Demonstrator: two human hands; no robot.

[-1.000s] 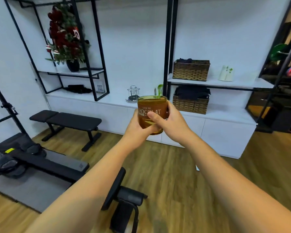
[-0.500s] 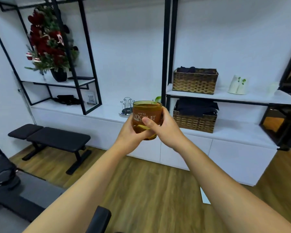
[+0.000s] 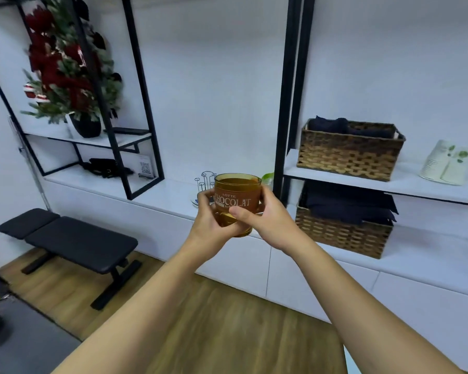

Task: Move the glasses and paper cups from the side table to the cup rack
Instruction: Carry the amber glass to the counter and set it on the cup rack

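Fingers [image 3: 204, 197] of left hand [image 3: 214, 220] and right hand [image 3: 265, 217] grip amber glass [image 3: 237, 201], upright, frame centre. Cup rack [image 3: 204, 179] partly hidden behind glass, on white worktop [image 3: 168, 190].

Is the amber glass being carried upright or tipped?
Upright: the amber glass has its rim on top and level lettering, held between left hand and right hand.

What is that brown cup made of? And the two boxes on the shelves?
The brown cup looks like amber-tinted glass: it is see-through, with a shiny rim and white printed letters. Both hands, left and right, hold it. The upper basket and lower basket look woven from brown wicker or rattan strips, matte, with a checkered weave; whether natural or plastic cannot be told.
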